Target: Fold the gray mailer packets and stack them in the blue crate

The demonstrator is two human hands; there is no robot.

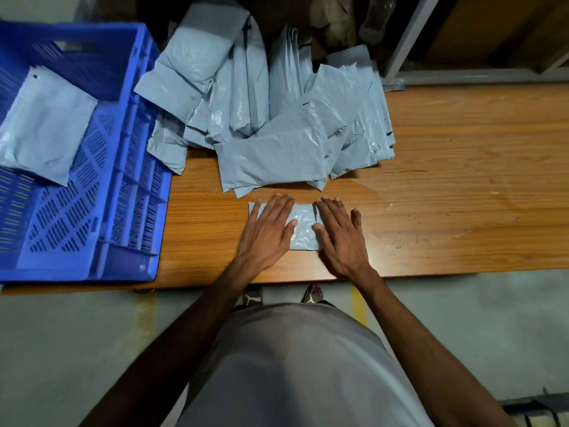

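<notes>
A small folded gray mailer packet lies flat on the wooden table near its front edge. My left hand presses on its left half with straight fingers. My right hand presses flat on its right half. Only the middle strip of the packet shows between them. Behind it a loose pile of gray mailer packets spreads over the back of the table. The blue crate stands at the left, with folded gray packets lying in its far left part.
The wooden table stretches bare to the right of the pile. A metal frame post rises at the back right. The table's front edge runs just below my wrists, and my feet show on the floor under it.
</notes>
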